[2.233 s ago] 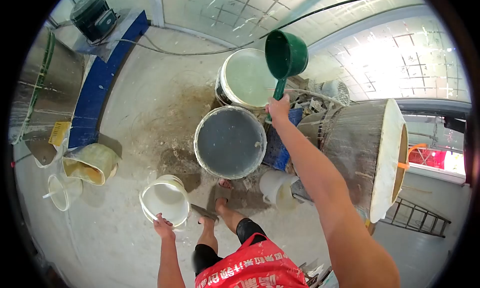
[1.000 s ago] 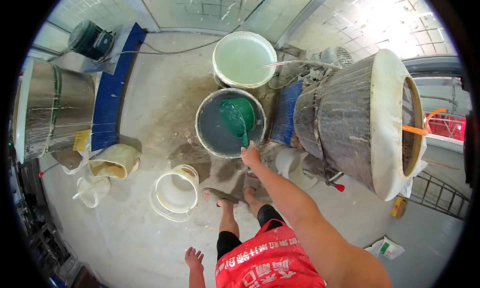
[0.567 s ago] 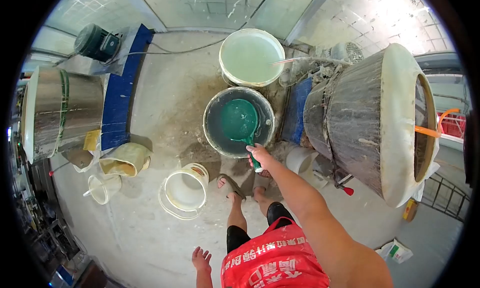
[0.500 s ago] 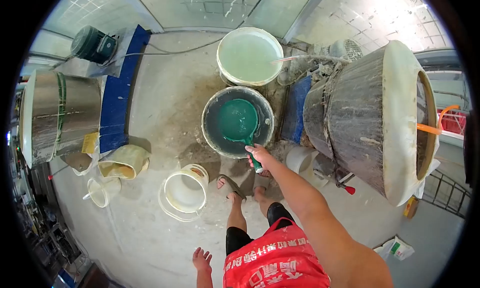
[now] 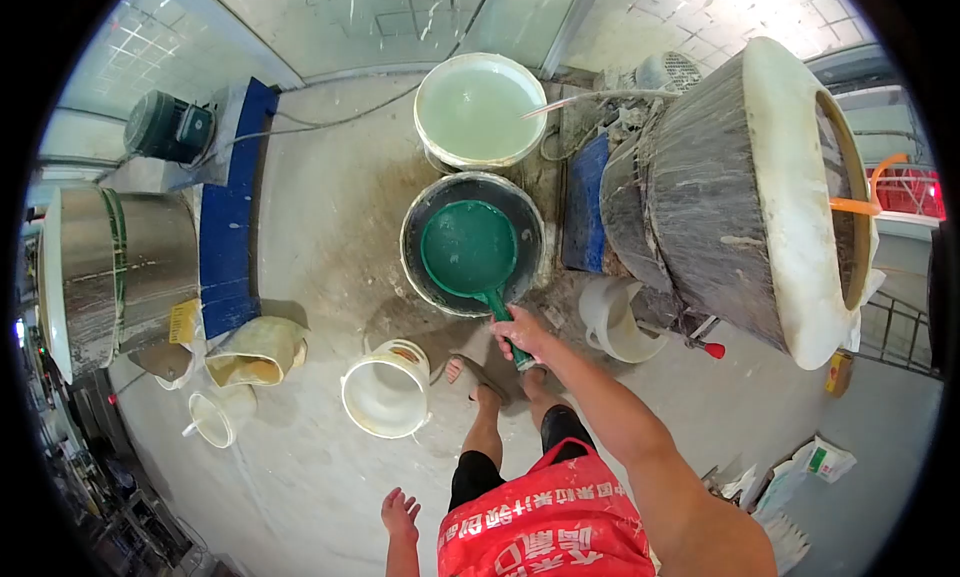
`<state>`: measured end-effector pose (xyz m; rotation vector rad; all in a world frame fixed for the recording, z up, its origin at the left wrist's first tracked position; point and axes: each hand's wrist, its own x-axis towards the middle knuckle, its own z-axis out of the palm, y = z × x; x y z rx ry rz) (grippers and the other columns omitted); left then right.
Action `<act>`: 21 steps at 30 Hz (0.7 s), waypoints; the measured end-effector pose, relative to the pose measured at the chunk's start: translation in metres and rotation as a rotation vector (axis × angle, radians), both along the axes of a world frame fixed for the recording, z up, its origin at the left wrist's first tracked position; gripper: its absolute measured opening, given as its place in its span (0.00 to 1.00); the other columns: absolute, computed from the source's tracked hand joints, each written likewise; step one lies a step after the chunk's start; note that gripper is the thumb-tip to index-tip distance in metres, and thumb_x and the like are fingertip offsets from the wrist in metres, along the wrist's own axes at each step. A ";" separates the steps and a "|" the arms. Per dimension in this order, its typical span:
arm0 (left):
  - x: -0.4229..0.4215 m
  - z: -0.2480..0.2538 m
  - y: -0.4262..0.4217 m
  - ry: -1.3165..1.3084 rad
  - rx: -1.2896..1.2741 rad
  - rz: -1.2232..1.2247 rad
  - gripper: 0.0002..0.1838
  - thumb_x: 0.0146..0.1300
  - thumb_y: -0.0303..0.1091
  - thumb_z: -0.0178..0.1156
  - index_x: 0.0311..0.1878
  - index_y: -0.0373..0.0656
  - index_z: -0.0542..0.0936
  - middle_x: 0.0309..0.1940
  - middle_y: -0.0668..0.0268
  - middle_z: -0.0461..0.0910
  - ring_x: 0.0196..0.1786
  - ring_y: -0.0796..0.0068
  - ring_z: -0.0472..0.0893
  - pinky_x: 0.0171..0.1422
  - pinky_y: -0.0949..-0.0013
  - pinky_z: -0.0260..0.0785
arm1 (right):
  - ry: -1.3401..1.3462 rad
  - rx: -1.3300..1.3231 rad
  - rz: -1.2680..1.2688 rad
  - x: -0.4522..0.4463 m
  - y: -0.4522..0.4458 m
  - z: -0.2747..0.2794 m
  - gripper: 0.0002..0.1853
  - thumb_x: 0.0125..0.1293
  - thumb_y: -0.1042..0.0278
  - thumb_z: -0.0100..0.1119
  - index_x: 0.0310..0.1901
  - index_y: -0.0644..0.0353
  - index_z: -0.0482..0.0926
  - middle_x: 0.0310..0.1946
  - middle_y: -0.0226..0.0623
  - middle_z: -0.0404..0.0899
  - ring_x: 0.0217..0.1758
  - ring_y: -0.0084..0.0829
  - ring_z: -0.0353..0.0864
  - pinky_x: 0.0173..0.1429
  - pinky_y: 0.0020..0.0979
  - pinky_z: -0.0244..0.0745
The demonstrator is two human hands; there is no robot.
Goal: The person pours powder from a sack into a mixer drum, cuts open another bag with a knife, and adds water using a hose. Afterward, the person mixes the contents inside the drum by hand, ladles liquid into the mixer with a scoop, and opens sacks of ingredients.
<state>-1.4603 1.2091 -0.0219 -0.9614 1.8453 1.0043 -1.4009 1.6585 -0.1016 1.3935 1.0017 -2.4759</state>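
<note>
Green plastic forms the dipper (image 5: 468,247), seen within the rim of a dark bucket (image 5: 529,242) at frame centre, its handle grasped by the right hand's (image 5: 516,337) fingers. A pale bucket (image 5: 480,164) crowds the upper edge. At lower centre the left hand's (image 5: 400,514) fingers are free, loosely spread; open floor (image 5: 320,217) reaches left to the blue beam (image 5: 228,217).

green motor (image 5: 165,127) near blue beam (image 5: 228,227)
</note>
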 end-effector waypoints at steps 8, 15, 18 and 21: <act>-0.027 0.029 -0.001 0.038 0.027 -0.043 0.18 0.61 0.30 0.48 0.55 0.38 0.67 0.48 0.58 0.70 0.44 0.63 0.74 0.41 0.64 0.73 | 0.058 0.012 -0.008 0.011 -0.016 0.077 0.09 0.55 0.75 0.53 0.35 0.61 0.63 0.16 0.31 0.65 0.14 0.24 0.67 0.15 0.28 0.65; -0.045 0.052 -0.006 0.041 0.010 -0.066 0.22 0.60 0.31 0.49 0.58 0.40 0.65 0.56 0.55 0.65 0.46 0.59 0.74 0.44 0.61 0.73 | 0.114 -0.013 -0.018 0.023 -0.009 0.209 0.10 0.55 0.76 0.53 0.37 0.61 0.64 0.16 0.29 0.64 0.14 0.21 0.65 0.16 0.27 0.64; -0.055 0.065 -0.003 0.061 0.032 -0.077 0.22 0.59 0.31 0.50 0.58 0.41 0.66 0.56 0.55 0.65 0.46 0.59 0.74 0.45 0.59 0.73 | 0.147 -0.029 -0.002 0.034 0.002 0.283 0.10 0.56 0.76 0.53 0.38 0.61 0.64 0.16 0.29 0.64 0.14 0.20 0.65 0.16 0.25 0.64; -0.061 0.082 0.013 0.108 0.020 -0.079 0.17 0.61 0.30 0.48 0.55 0.42 0.67 0.45 0.61 0.71 0.42 0.63 0.74 0.40 0.63 0.72 | 0.195 -0.069 -0.053 0.054 0.020 0.353 0.11 0.56 0.75 0.54 0.38 0.61 0.64 0.16 0.29 0.64 0.14 0.20 0.65 0.16 0.25 0.64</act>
